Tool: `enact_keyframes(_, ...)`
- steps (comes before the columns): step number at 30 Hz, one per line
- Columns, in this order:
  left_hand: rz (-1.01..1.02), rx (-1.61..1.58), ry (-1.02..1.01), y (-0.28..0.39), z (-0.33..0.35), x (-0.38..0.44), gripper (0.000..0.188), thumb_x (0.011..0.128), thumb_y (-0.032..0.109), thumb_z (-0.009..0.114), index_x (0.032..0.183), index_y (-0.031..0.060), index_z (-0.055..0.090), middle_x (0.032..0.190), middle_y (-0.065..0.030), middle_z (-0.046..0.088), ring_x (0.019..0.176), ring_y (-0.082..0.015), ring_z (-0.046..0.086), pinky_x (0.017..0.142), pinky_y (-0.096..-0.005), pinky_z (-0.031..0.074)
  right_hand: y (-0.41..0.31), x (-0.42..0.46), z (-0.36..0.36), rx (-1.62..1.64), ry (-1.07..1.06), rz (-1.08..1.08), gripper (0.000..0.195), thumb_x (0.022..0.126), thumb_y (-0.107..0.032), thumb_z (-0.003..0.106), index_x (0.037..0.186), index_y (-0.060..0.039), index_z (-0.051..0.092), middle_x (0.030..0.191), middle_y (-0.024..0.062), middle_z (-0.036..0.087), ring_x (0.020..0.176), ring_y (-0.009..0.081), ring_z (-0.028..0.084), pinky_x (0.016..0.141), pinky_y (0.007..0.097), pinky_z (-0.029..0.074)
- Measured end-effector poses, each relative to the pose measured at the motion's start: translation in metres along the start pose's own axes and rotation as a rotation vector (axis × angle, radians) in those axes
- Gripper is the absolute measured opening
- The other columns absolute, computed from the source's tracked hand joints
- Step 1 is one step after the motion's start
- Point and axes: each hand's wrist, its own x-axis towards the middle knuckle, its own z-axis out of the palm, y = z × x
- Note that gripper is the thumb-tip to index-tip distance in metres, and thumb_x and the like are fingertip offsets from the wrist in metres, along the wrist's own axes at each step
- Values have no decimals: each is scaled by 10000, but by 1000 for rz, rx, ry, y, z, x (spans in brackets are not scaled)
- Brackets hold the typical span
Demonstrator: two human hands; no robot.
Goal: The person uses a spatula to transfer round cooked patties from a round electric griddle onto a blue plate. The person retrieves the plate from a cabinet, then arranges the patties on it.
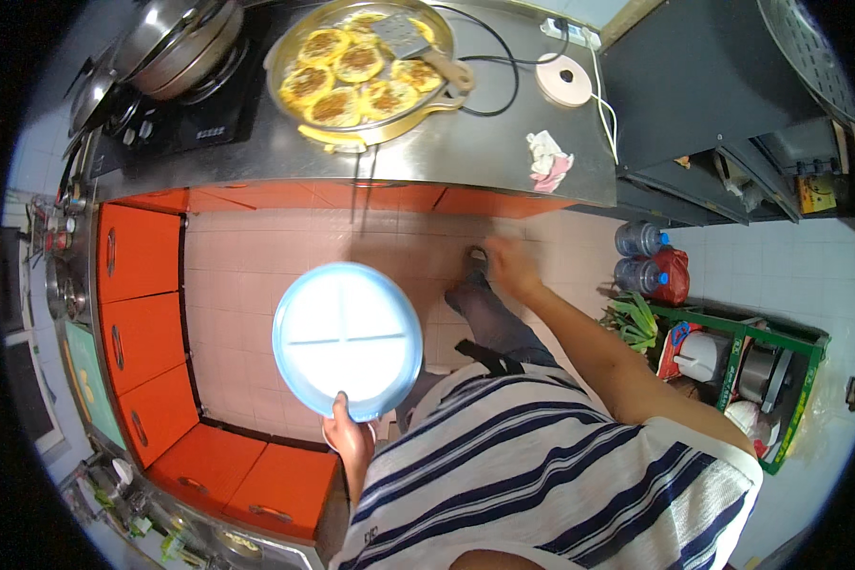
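Note:
My left hand (351, 436) grips the near edge of a round white plate (345, 306) with a light blue rim, thumb on top. Raised lines cross the plate's face, which holds no food. My right hand (511, 267) is blurred over the floor, away from the counter; its fingers cannot be made out. On the counter, a round electric pan (381, 137) holds several browned yellow cakes (358, 64). A slotted spatula (401, 37) rests across the pan, its wooden handle (450, 68) over the right rim.
A steel counter (427, 160) runs ahead, carrying a hob (185, 125) with a steel pot (178, 57), a cable, a pale round device (563, 80) and crumpled tissue (547, 160). Orange cabinets (142, 253) line the left. Water bottles (636, 239) and a green rack (734, 360) stand right.

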Motion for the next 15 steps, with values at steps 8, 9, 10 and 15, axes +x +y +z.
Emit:
enact_keyframes(8,-181,100,-201,-59,238,10,431,1004,209,595,1328,-68,531,1134,-161,658,997,-254,657,837,-387,544,119,102,-97,-92,294,-176,386,881,11,637,1252,-79,690,1304,177,580,1091,377,590,969,440,494)
enact_keyframes(9,-215,103,-224,-59,272,7,413,1005,219,595,1304,-62,549,1116,-154,665,940,-238,674,770,-367,564,139,115,-101,-93,244,-234,371,874,7,645,1229,-84,705,1296,171,586,1082,377,592,964,441,497)
enact_keyframes(10,-229,151,-253,-68,291,14,382,1007,230,593,1266,-51,569,1064,-134,676,861,-208,673,698,-338,560,158,129,-106,4,255,-122,362,869,9,649,1212,-85,714,1293,168,589,1080,375,595,961,440,499)
enact_keyframes(15,-198,222,-420,-100,344,46,300,1021,243,579,1166,-18,609,925,-80,694,717,-127,656,573,-258,538,222,160,-165,-154,243,29,319,888,-9,639,1191,-71,715,1284,164,596,1117,376,601,976,429,499)
